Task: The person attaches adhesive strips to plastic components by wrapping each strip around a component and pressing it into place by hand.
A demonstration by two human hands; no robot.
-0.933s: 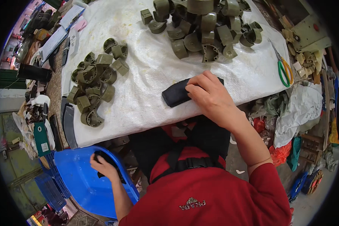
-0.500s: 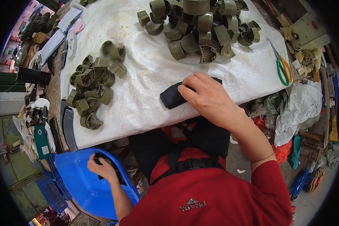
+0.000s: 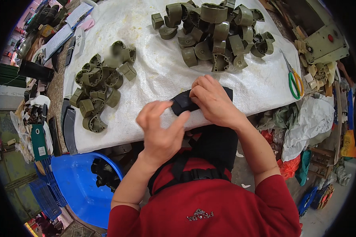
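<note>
Centrally, in the head view, a black pad (image 3: pixel 186 103) is pinned flat on the white-covered counter (image 3: pixel 154 79) by the right hand (image 3: pixel 211 100), which grasps its top edge. The left hand (image 3: pixel 162 126) is held open-fingered just beside the pad's near corner, gripping nothing. Olive fittings (image 3: pixel 215 33) are heaped at upper centre, others (image 3: pixel 101 89) at left, within reach.

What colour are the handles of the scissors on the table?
The scissors have green and yellow handles, seen in the head view.

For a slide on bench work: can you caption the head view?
Right hand presses a black part on the white-covered table; left hand reaches beside it.
</note>
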